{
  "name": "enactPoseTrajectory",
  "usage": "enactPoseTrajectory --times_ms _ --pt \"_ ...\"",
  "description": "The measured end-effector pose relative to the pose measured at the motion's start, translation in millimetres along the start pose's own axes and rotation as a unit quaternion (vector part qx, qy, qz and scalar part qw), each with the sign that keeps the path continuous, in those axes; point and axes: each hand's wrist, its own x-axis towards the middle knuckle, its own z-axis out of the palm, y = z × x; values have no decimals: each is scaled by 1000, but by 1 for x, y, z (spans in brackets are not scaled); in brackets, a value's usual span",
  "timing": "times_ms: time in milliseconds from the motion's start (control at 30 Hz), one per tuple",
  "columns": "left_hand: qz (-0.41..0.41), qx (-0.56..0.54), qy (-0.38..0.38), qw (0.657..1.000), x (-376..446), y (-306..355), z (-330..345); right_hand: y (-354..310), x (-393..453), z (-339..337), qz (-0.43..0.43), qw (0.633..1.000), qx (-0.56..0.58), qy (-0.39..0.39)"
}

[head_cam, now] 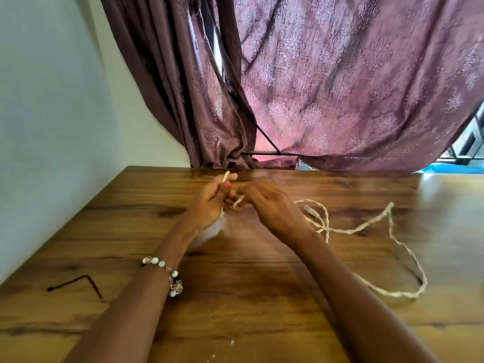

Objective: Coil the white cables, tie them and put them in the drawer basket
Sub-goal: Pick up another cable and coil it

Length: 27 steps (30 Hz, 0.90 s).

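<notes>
A long white braided cable [366, 226] trails in loose bends across the wooden table [235, 297] to the right of my hands. One plug end [311, 211] lies on the table by my right wrist. My left hand [209, 203] grips one end of the cable, a short white piece sticking up above its fingers. My right hand [267, 203] is close beside it, pinching the cable strand that runs between the two hands. No drawer basket is in view.
A thin dark bent tie [78, 282] lies on the table at the near left. A purple patterned curtain [314, 87] hangs behind the table's far edge, and a white wall [52, 100] stands to the left.
</notes>
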Motion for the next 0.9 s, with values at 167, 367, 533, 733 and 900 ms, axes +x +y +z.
enactPoseTrajectory --times_ms 167,367,533,733,900 --pt "-19 -11 -69 997 -7 15 11 7 4 -12 92 990 -39 99" --pt "-76 -163 -112 977 -10 19 17 22 -6 -11 139 975 -155 85" --pt "-137 -267 -146 943 -12 18 16 28 -11 -3 98 981 -165 0" --pt "-128 -429 -90 890 -4 20 -9 47 -27 -12 145 970 -173 -85" --pt "-149 -420 -94 890 -8 17 -7 48 -25 -13 154 953 -243 -95"
